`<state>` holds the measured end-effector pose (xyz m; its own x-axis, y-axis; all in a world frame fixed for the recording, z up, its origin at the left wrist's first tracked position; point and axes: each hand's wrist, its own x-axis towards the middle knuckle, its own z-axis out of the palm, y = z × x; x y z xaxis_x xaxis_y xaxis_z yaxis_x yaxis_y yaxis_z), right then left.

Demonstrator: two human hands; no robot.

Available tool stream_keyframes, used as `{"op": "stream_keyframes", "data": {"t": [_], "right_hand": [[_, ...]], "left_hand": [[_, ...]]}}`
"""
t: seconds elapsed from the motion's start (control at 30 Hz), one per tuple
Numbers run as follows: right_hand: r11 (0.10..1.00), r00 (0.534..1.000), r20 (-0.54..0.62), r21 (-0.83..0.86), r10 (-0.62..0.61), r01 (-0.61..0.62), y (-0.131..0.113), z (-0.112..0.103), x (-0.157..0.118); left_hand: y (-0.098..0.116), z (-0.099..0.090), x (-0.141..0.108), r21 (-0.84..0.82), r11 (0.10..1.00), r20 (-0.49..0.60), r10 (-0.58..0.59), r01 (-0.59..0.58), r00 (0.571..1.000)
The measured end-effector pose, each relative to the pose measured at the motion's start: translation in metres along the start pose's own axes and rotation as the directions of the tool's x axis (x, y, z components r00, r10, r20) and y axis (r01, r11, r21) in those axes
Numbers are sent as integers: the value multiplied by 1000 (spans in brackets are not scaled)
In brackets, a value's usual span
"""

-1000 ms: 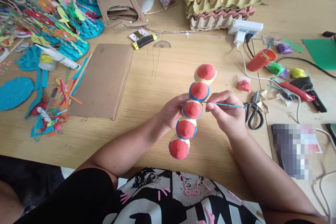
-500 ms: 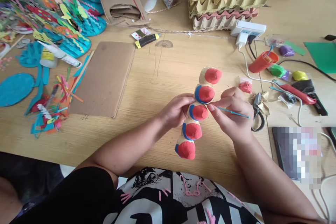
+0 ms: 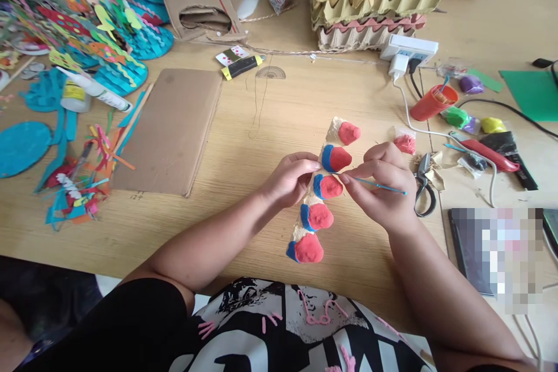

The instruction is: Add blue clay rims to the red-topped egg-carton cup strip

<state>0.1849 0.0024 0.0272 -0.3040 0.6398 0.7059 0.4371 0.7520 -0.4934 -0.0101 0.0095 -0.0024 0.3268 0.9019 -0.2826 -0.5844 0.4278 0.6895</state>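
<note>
My left hand [image 3: 296, 179] grips the left side of a strip cut from an egg carton [image 3: 310, 206], held above the table. Several cups run along the strip, each capped with red clay; most also carry a blue clay band, while the far cup shows red and bare carton. Between finger and thumb, my right hand [image 3: 381, 186] pinches a thin blue modelling tool [image 3: 377, 185]. Its tip touches the strip, or nearly so, at the lower edge of the second cup from the far end. The strip's underside is hidden.
Scissors [image 3: 424, 183], a bag of red clay [image 3: 405, 142] and an orange cup [image 3: 435, 102] lie to the right, near a power strip [image 3: 410, 46]. Stacked egg trays [image 3: 375, 6] stand at the back. Leftward are a cardboard sheet [image 3: 168, 128] and colourful paper scraps [image 3: 82, 186].
The strip has turned slightly, so more of its blue-banded left side shows. Both hands keep their grips, and the tool's tip has shifted a little left along the cup's edge.
</note>
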Motion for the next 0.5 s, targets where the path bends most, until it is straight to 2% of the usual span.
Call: {"op": "stream_keyframes", "data": {"t": [0.27,0.5], "right_hand": [[998,999,20,-40,-48,49,-2,-1,2],[999,997,63,17,-43,42,-1,-3,2]], "left_hand": [[1,1,-1,35,999,37,-26,24,999],[3,3,-1,44,999,-11,-17,18,1000]]}}
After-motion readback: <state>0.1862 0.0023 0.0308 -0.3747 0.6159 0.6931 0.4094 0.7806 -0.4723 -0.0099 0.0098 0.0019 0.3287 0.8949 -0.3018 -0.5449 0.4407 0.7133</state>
